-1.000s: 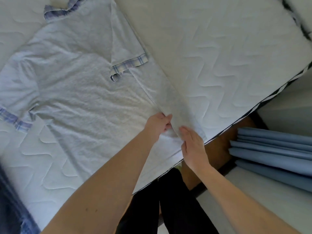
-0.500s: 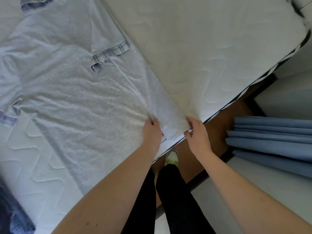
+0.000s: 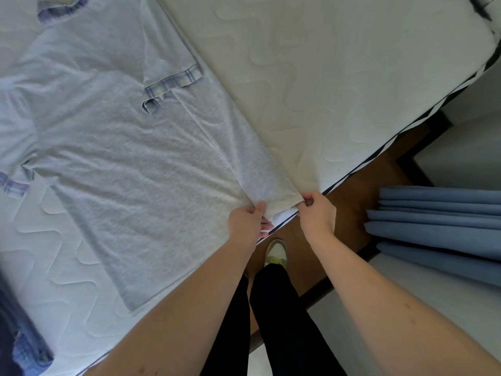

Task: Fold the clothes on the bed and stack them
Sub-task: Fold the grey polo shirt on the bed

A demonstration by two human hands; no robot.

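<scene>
A pale grey T-shirt (image 3: 130, 158) with plaid blue sleeve cuffs and collar lies flat on the white quilted mattress (image 3: 339, 85). Its right side is folded inward as a long strip, the right sleeve lying over the chest. My left hand (image 3: 248, 221) pinches the hem at the strip's inner corner, at the mattress edge. My right hand (image 3: 315, 213) pinches the outer corner of the same folded hem. The left sleeve (image 3: 15, 185) lies spread out at the far left.
A dark blue garment (image 3: 21, 346) lies at the bottom left of the bed. Blue curtain folds (image 3: 439, 226) hang to the right. Below the mattress edge are a brown wooden floor (image 3: 360, 196), my dark trousers and one pale shoe (image 3: 276, 252).
Both hands slid down the folded strip to the hem at the mattress edge and now pinch its two corners. The view shifted with them.
</scene>
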